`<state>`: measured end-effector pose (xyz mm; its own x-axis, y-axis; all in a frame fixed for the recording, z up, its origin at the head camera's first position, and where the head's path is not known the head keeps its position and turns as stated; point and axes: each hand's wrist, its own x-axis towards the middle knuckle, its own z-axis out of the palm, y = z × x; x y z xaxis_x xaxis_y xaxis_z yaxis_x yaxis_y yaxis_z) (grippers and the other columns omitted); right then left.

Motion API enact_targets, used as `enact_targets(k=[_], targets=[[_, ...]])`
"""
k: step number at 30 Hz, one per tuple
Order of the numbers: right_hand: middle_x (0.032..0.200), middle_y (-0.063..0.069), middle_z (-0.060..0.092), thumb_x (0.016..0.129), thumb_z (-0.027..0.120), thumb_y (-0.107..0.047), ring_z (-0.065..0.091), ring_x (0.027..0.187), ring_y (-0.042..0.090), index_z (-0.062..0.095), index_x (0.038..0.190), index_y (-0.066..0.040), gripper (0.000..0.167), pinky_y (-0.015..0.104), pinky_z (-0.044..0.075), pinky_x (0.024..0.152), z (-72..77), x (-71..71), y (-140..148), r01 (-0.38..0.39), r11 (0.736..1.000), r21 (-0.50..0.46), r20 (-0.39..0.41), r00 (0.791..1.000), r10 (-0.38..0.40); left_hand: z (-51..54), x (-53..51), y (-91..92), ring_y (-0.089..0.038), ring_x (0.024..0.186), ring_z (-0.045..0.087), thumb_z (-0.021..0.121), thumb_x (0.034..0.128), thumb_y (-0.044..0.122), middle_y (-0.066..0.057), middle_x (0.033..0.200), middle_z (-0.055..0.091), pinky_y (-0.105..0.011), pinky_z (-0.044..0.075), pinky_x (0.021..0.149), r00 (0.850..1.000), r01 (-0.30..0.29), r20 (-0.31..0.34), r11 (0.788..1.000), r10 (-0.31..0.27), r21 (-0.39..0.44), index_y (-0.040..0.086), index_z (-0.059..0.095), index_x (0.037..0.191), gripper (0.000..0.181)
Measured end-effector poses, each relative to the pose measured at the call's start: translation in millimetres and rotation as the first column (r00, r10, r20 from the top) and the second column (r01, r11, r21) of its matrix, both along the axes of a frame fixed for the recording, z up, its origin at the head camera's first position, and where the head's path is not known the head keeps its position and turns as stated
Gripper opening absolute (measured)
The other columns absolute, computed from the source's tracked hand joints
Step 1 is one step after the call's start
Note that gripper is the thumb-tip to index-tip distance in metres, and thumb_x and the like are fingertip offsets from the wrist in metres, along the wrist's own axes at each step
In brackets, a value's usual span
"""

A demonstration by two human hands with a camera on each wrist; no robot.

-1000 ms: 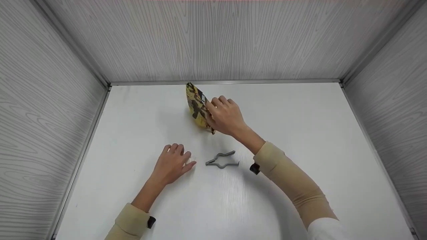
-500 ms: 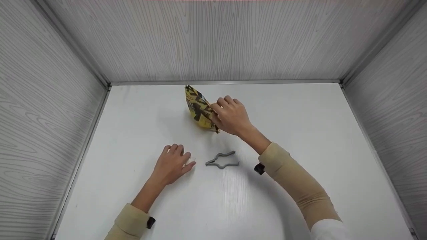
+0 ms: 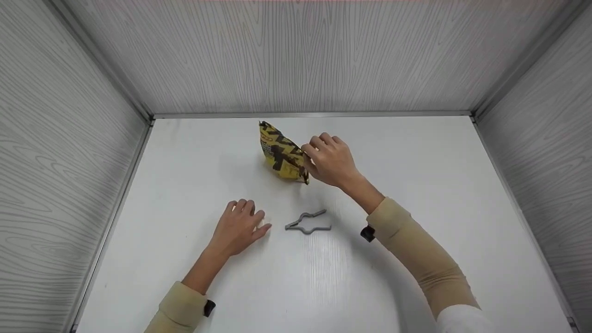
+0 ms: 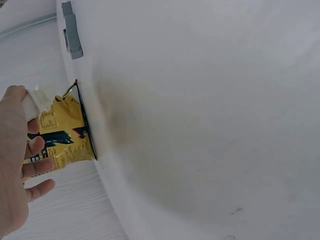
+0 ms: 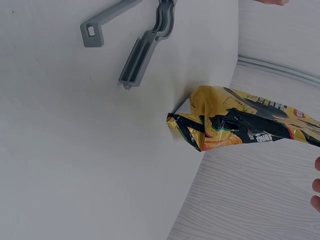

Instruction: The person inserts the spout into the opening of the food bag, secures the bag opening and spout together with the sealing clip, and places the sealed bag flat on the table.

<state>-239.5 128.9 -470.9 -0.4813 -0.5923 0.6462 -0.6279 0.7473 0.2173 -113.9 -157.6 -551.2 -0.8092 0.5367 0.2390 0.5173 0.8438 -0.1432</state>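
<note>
A yellow and black snack bag (image 3: 284, 157) stands tilted on the white table, its upper edge pinched by my right hand (image 3: 334, 162). In the right wrist view the bag (image 5: 235, 120) bulges and its lower corner meets the table; only some fingertips (image 5: 317, 185) show at the edge. My left hand (image 3: 236, 230) stays low over the table, left of a grey bag clip (image 3: 308, 222) that lies hinged open. Between the left thumb and fingers in the left wrist view is a small white piece (image 4: 33, 104) with a clear, film-like edge; its kind is unclear.
Grey wood-grain panels (image 3: 296, 55) enclose the back and both sides of the white table (image 3: 439, 185). A metal strip (image 3: 370, 114) runs along the back edge.
My right hand has moved a little to the right, drawing the bag's upper edge with it, so more of the bag's printed face shows. The left hand and the clip have stayed put.
</note>
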Motion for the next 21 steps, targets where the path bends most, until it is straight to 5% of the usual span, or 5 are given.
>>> enact_targets(k=[21], targets=[[0.089, 0.005, 0.071, 0.097, 0.069, -0.017, 0.068, 0.083, 0.025, 0.072, 0.098, -0.012, 0.006, 0.040, 0.060, 0.069, -3.0, 4.8, 24.3, -0.021, 1.000, -0.001, -0.031, 0.999, 0.021, -0.2, -0.1, -1.7, -0.031, 0.109, 0.063, 0.059, 0.1038, 0.054, -0.012, 0.111, 0.066, -0.050, 0.053, 0.100, 0.999, -0.022, 0.041, 1.000, 0.022, 0.005, 0.017, 0.070, 0.111, 0.040]])
